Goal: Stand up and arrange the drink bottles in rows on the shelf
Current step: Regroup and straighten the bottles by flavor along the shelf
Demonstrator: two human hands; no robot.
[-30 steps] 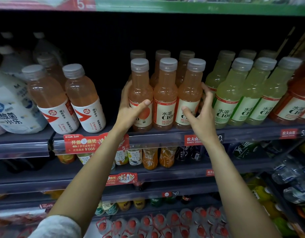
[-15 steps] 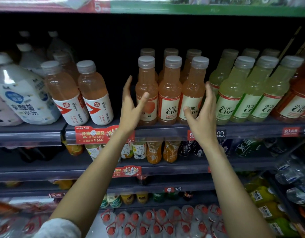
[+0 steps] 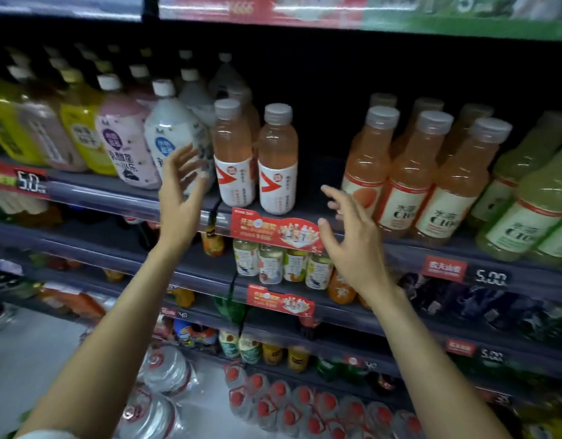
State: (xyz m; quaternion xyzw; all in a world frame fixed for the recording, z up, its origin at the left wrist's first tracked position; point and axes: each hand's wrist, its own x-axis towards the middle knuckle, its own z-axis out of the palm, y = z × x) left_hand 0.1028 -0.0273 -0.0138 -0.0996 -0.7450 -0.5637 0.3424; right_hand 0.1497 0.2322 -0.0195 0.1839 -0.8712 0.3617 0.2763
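Two pink drink bottles with white-and-red labels point(image 3: 256, 160) stand side by side at the shelf's front edge point(image 3: 178, 205), more of them behind. My left hand point(image 3: 181, 193) is raised just left of them, fingers spread, holding nothing. My right hand point(image 3: 352, 239) hovers open to their right, in front of a dark gap on the shelf. Right of that gap stand upright rows of orange C100 bottles point(image 3: 409, 172), then pale green C100 bottles point(image 3: 526, 201).
Rounded white, pink and yellow bottles point(image 3: 124, 141) crowd the shelf to the left. A red promo tag point(image 3: 274, 231) hangs on the shelf edge. Lower shelves hold small bottles point(image 3: 282, 267); red-capped water bottles point(image 3: 273, 407) sit at the bottom.
Both hands have left the orange C100 bottles and shifted left, now flanking the two white-labelled pink bottles. The view has swung left and blurred.
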